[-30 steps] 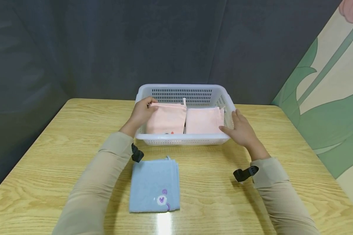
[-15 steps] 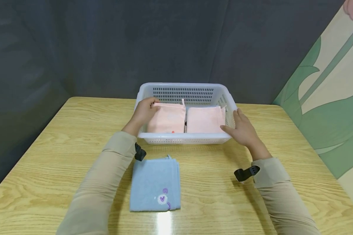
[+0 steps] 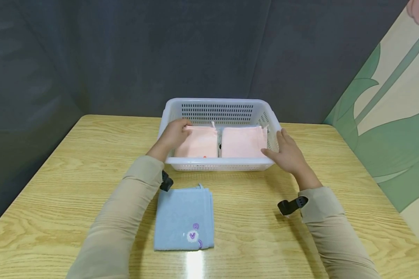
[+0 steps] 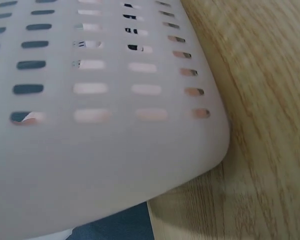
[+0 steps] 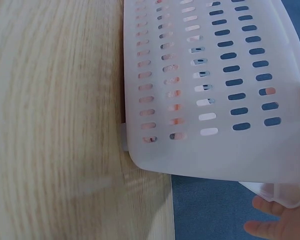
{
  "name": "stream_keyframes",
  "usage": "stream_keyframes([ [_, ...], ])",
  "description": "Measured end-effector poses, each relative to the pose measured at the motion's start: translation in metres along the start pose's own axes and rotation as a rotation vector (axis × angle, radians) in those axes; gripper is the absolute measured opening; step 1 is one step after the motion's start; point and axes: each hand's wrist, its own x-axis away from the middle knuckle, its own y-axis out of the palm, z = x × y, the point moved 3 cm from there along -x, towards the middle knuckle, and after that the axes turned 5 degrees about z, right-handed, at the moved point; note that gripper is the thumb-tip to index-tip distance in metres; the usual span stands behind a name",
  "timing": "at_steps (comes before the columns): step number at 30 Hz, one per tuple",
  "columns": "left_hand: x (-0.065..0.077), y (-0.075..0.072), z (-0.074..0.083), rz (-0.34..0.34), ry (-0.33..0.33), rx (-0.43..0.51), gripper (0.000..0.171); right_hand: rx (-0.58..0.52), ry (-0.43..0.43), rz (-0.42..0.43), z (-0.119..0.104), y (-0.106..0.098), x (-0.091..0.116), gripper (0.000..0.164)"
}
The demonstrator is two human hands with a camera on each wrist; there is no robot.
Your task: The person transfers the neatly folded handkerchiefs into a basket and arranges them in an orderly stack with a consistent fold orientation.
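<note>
A white plastic basket [image 3: 216,162] with slotted walls stands at the back of the table. Inside it lie two folded pink towels side by side: a left towel [image 3: 202,141] with a hanging loop and a right towel [image 3: 242,141]. My left hand [image 3: 174,135] reaches over the basket's left rim and pinches the left towel's upper left corner. At the right front corner, my right hand [image 3: 288,153] holds the rim, thumb over the inside and fingers along the outside; two fingers [image 5: 267,217] show below the rim in the right wrist view. The left wrist view hides the left hand behind the basket wall [image 4: 90,165].
A folded blue towel [image 3: 181,217] with a purple and white embroidered figure lies on the wooden table [image 3: 248,224], in front of the basket and close to the left forearm. A dark curtain [image 3: 209,46] hangs behind. To the right is a painted wall [image 3: 398,124].
The left hand has moved slightly down and right with the left pink towel, whose top edge and loop now sit lower in the basket. The right hand keeps its place on the rim.
</note>
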Motion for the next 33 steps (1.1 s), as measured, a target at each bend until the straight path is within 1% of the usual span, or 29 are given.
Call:
stream_keyframes([
  [7, -0.0038, 0.0036, -0.0005, -0.055, -0.003, -0.091, 0.027, 0.001, -0.004, 0.004, 0.0011, 0.0009, -0.0006, 0.086],
  [11, -0.0046, 0.0038, 0.0002, -0.066, -0.01, -0.117, 0.033, 0.004, -0.004, 0.001, 0.0013, 0.0011, -0.001, 0.086],
  [14, -0.0036, 0.0039, 0.0006, -0.077, -0.032, -0.125, 0.039, 0.01, -0.004, 0.002, 0.0014, 0.0012, -0.0013, 0.086],
  [19, -0.0022, 0.0055, -0.0009, -0.123, -0.083, -0.151, 0.053, 0.015, 0.001, 0.002, 0.0013, 0.0011, -0.0018, 0.087],
  [21, -0.0025, 0.006, -0.0018, -0.135, -0.092, -0.155, 0.057, 0.012, 0.003, 0.002, 0.0006, 0.0008, -0.002, 0.087],
  [33, -0.0021, 0.0063, -0.0006, -0.17, -0.133, -0.156, 0.061, 0.01, 0.01, 0.006, 0.0014, 0.0008, -0.0009, 0.086],
])
